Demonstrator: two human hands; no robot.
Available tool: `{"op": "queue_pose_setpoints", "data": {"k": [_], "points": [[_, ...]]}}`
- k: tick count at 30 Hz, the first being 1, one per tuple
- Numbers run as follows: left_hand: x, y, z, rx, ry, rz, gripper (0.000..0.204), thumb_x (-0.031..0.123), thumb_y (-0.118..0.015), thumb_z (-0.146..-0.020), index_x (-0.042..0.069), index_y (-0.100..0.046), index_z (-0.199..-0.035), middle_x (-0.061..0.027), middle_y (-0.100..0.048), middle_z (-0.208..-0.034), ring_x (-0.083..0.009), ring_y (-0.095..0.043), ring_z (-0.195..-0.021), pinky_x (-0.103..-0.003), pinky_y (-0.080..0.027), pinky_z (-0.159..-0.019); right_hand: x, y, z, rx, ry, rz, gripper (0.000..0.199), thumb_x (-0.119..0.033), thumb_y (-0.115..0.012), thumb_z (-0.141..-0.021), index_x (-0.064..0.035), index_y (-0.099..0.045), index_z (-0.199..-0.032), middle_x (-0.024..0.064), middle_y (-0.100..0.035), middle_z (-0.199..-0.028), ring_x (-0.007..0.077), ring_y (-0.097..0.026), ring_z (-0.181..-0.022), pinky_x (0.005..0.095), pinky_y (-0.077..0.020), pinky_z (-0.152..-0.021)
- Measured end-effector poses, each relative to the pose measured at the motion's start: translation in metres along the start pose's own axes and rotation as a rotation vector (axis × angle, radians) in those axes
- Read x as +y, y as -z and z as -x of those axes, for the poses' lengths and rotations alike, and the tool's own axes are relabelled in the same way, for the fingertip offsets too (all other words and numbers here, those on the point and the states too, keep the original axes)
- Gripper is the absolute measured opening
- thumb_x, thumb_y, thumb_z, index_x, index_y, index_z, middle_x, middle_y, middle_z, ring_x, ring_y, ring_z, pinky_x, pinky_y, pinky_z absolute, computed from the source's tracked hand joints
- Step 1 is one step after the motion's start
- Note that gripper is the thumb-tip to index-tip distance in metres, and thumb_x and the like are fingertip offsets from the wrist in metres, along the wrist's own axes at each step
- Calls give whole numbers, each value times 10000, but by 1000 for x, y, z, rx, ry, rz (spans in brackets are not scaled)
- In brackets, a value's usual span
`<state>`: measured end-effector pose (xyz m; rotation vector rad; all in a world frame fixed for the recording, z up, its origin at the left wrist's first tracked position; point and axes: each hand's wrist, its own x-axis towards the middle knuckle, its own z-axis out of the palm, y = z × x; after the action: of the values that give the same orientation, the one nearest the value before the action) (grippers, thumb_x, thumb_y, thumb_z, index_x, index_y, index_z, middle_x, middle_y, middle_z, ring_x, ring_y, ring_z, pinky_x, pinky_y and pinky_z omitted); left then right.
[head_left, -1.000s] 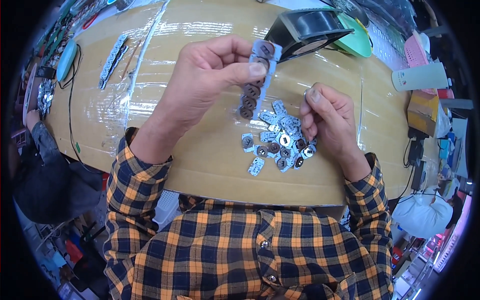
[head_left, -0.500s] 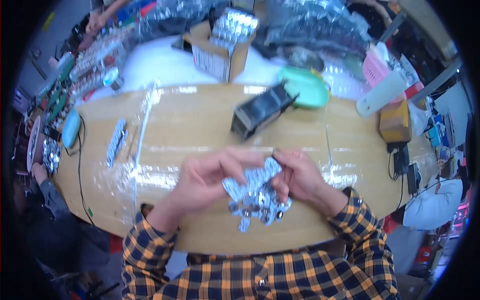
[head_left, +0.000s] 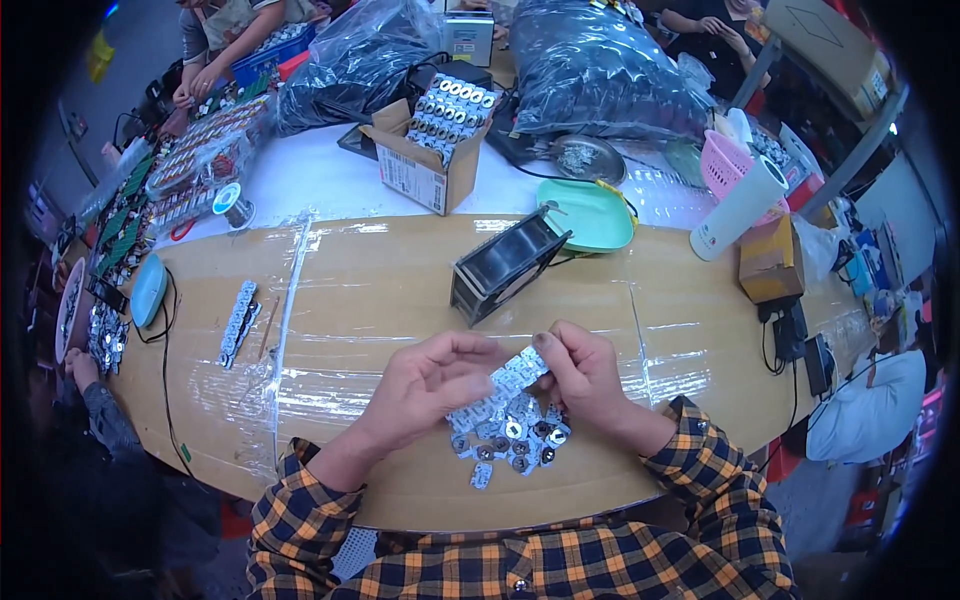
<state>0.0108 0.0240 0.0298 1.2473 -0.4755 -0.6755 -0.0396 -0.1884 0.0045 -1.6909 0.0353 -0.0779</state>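
Note:
A strip of small pale circuit boards (head_left: pixel 512 376) slants above the table between my two hands. My right hand (head_left: pixel 590 380) pinches its upper right end between thumb and fingers. At the lower left part of the strip, my left hand (head_left: pixel 415 390) has its thumb laid along the boards and its fingers curled behind. Part of the strip is hidden by that thumb. Right below lies a loose pile of small separate boards (head_left: pixel 520 440), pale ones and ones with dark round faces. One single board (head_left: pixel 481 475) lies at the pile's near edge.
Beyond my hands a black square fan (head_left: pixel 508 268) stands near a green tray (head_left: pixel 590 215). An open carton (head_left: pixel 425 180) holds stacked board panels. More strips (head_left: pixel 238 325) lie at left, near a cable. A white bottle (head_left: pixel 740 208) stands at right. Other people work around the table.
My head view has shifted, so the table items sit lower in the picture. The strip is tilted more steeply, and my left fingers have shifted along it. Both hands remain at the strip.

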Motion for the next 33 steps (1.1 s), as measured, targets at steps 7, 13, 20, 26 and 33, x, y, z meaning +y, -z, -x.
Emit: {"op": "queue_pose_setpoints", "data": {"k": [7,13,20,26,33], "points": [[0,-4,0,-113,105,-402,283,47,-576,-906,-40,-557,-1175,-95,-678,-960,-87,-644,-755,-211,-509,-623,-4,2,-3,38,742,609,186,-80,-511,-942,8,-550,-783,20,-541,-571,66,-478,-451,236,-397,-421],[3,-4,0,77,79,-147,116,38,-523,-902,-33,-572,-979,-26,-635,-830,-51,-600,-695,-199,-497,-613,-21,16,-5,-291,-105,64,294,-222,-473,-992,0,-579,-830,17,-571,-662,61,-516,-538,195,-424,-493],[-1,-3,4,96,11,-264,118,81,-604,-896,-36,-610,-880,-33,-633,-775,-53,-592,-651,-188,-485,-589,-20,14,1,-308,-95,29,320,-260,-470,-995,-11,-582,-826,24,-575,-710,63,-534,-589,190,-435,-530],[-5,-2,7,21,-12,-393,117,96,-629,-898,-18,-652,-916,-39,-662,-753,-50,-596,-611,-177,-481,-543,-21,12,2,-394,41,111,290,-219,-487,-992,-4,-576,-818,22,-571,-692,69,-543,-586,210,-447,-517],[-15,3,3,-59,-197,-589,84,60,-654,-829,-20,-644,-806,-77,-592,-601,-113,-533,-502,-263,-404,-468,-21,13,-8,-588,335,429,253,-156,-558,-945,-4,-530,-745,49,-533,-617,130,-525,-503,276,-404,-469]]}}
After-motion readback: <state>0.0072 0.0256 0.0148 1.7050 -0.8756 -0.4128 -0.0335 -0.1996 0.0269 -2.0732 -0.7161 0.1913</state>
